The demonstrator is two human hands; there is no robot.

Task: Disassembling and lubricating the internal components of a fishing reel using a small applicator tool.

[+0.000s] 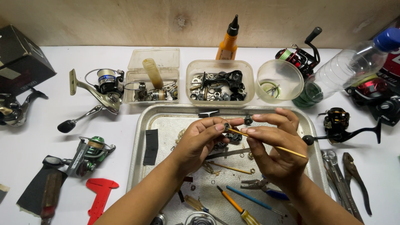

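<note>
In the middle of the frame, above the metal tray [166, 121], my left hand [200, 139] pinches a small dark ring-shaped part [227, 126] between thumb and fingertips. My right hand [273, 143] grips a thin wooden stick [287, 151], pale yellow and slim, which slants down to the right; its tip meets the small part (I cannot tell whether it goes inside). Both sit just above the tray's upper middle.

Along the upper part of the frame stand three clear containers on the white table [125, 137]: a hinged box [152, 85] with its lid up, holding a yellowish tube and metal bits; a tub [220, 81] full of washers, screws and a black part; and a round cup [279, 80] with only a few small pieces at the bottom.
</note>
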